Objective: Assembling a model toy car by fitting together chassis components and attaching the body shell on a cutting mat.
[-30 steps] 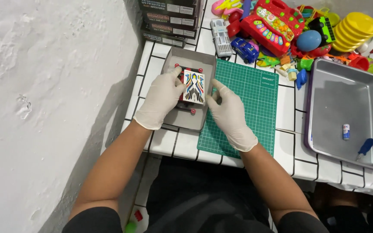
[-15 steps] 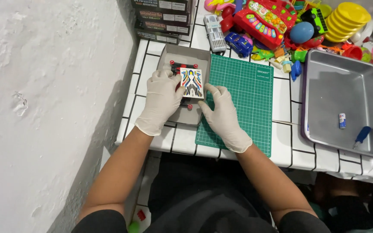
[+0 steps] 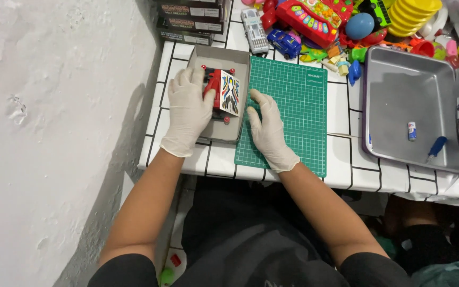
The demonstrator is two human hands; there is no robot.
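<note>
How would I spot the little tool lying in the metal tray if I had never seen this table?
Start at the green cutting mat on the tiled table, then go right to the big grey metal tray. Near its lower right corner lies a small screwdriver with a blue handle. Its only neighbour in the tray is a small white tube, shorter and without a handle.

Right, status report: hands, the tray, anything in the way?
Left hand on red plastic parts in shallow grey tray. Right hand flat on green cutting mat. Nothing between them.
</note>
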